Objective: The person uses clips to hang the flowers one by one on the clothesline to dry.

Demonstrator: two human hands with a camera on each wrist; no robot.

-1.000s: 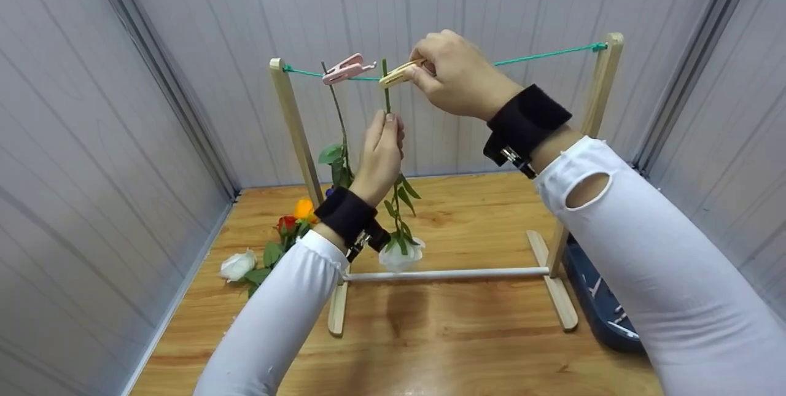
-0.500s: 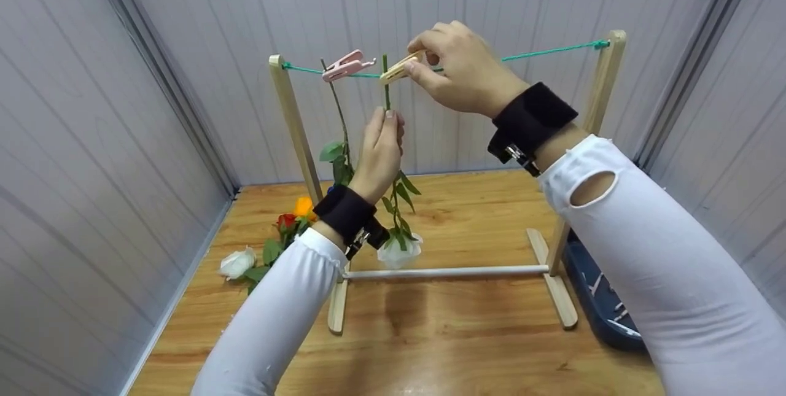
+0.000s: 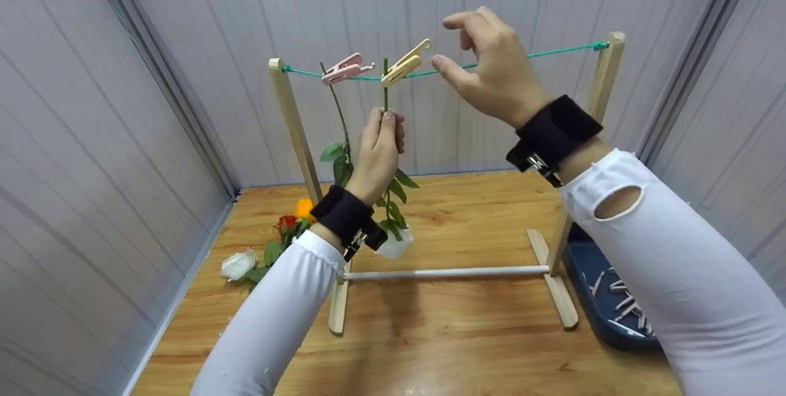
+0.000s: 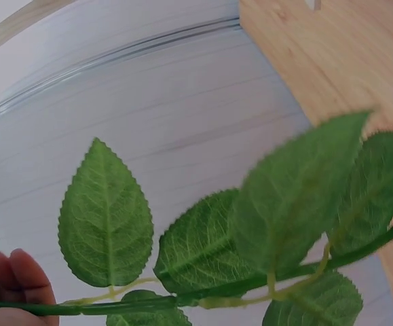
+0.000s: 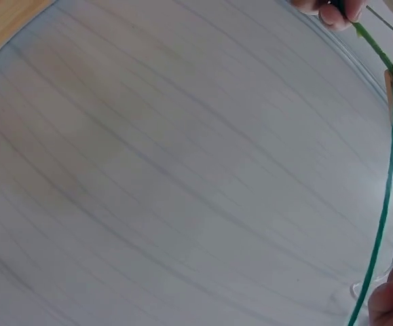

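White sleeves (image 3: 276, 316) are ending in gathered cuffs (image 3: 322, 247), and broad black wristbands (image 3: 342, 210) are circling the wrists.
At lower right of the head view, the right sleeve (image 3: 681, 279) is showing an oval opening (image 3: 620, 202); silvery metal fittings (image 3: 538, 163) are gleaming beneath both bands.

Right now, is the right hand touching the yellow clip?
Apart. The head view shows a little wall in the gap between the right hand and the yellow clip.
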